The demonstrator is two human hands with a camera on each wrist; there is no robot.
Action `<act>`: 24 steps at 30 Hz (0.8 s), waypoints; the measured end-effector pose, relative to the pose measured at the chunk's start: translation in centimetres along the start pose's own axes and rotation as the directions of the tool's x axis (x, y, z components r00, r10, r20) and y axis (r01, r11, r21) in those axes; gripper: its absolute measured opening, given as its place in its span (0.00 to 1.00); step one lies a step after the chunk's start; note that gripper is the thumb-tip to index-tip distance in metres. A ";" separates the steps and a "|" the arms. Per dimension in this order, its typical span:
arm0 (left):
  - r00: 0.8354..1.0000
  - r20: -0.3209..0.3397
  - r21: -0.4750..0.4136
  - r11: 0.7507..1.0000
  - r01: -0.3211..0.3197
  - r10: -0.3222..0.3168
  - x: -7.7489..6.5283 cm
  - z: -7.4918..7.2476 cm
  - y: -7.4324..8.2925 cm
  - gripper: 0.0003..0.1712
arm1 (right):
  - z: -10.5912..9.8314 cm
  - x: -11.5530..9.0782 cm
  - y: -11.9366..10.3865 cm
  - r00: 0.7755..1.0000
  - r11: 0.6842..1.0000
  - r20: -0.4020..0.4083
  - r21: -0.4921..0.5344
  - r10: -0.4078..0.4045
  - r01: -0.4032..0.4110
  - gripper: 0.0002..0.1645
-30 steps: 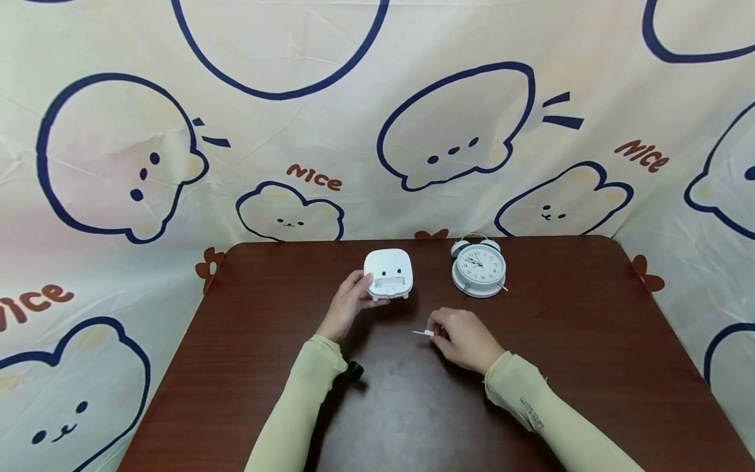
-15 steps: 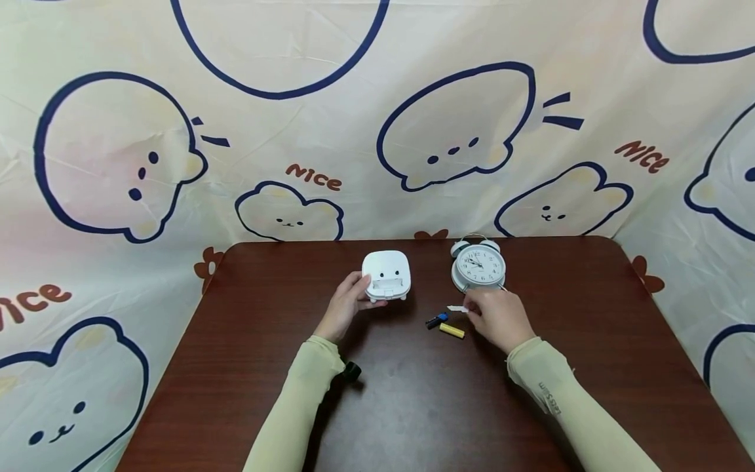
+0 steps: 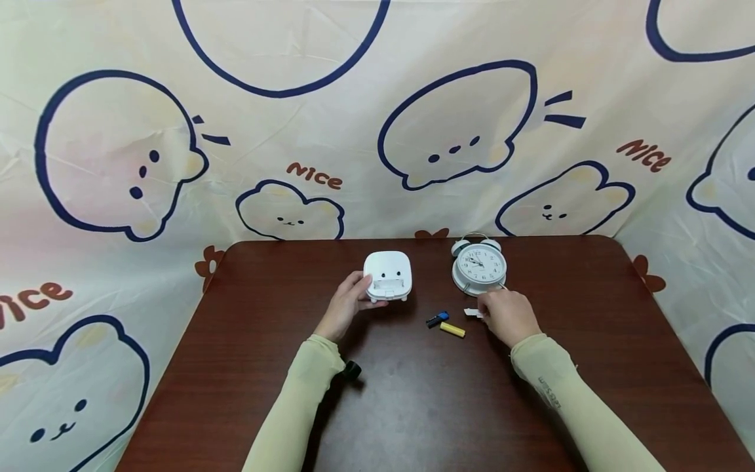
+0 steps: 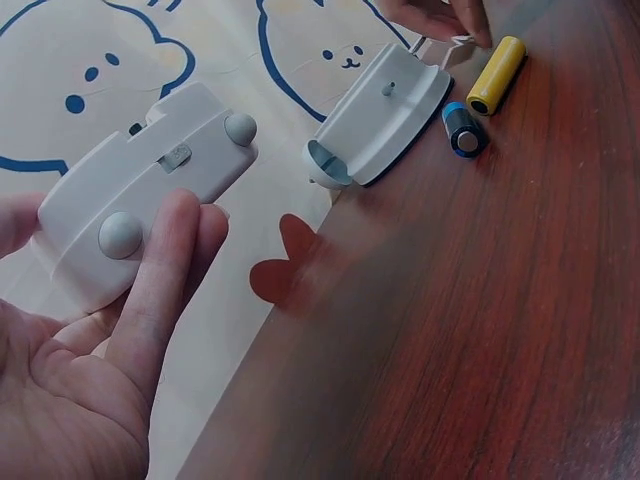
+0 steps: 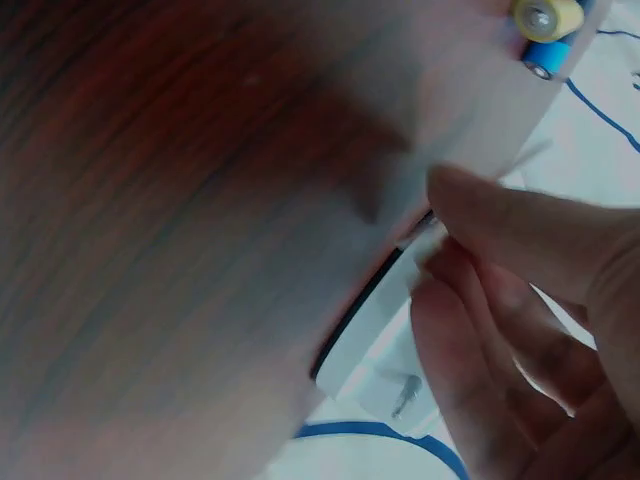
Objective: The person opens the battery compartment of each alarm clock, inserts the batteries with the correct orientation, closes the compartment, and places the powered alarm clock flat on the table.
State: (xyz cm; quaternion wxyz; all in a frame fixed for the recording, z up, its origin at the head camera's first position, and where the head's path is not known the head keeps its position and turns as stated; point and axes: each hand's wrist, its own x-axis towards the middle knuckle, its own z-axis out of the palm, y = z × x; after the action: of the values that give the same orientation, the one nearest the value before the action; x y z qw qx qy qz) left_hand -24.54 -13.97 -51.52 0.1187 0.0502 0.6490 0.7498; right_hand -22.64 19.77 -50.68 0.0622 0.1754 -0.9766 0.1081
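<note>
My left hand (image 3: 343,307) holds a white rounded-square device (image 3: 388,275) by its left side, above the table. Two dark dots mark this side, over a rectangular recess like an uncovered battery compartment. Two round feet show below it in the left wrist view. Farther right, my right hand (image 3: 508,316) pinches a small flat white piece (image 3: 473,313), like a battery cover, low over the table. To that hand's left lie a black-and-blue battery (image 3: 437,319) and a yellow battery (image 3: 452,330). The right wrist view shows the thumb (image 5: 530,225) and curled fingers, blurred.
Just behind the right hand stands a white twin-bell alarm clock (image 3: 480,265), near the back edge of the brown wooden table (image 3: 401,406). A patterned cloth (image 3: 366,144) hangs behind the table and at its sides.
My right hand has moved right and slightly back with the small white piece, uncovering the two batteries on the table. The left hand and the device have stayed nearly still.
</note>
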 end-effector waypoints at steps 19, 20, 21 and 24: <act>1.000 0.024 0.012 1.000 0.006 -0.007 -0.1 0.0 -0.1 0.26 | -0.2 1.7 0.9 0.966 0.978 0.251 0.178 0.062 -0.109 0.14; 1.000 0.023 0.011 1.000 0.006 -0.007 -0.1 0.0 -0.1 0.26 | -0.3 1.7 0.9 0.966 0.977 0.251 0.184 0.059 -0.107 0.13; 1.000 0.022 0.008 1.000 0.007 -0.007 -0.1 0.0 -0.1 0.26 | -0.3 1.7 0.9 0.967 0.977 0.248 0.188 0.056 -0.105 0.13; 1.000 0.019 0.000 1.000 0.008 -0.008 -0.1 0.0 -0.1 0.25 | -0.3 1.6 0.9 0.969 0.975 0.242 0.201 0.046 -0.096 0.12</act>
State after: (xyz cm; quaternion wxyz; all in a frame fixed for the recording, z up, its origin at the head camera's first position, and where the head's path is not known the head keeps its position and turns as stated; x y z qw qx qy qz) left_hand -24.45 -14.01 -51.57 0.1277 0.0548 0.6482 0.7487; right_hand -24.48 20.14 -50.30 -0.0772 0.1574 -0.9657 0.1916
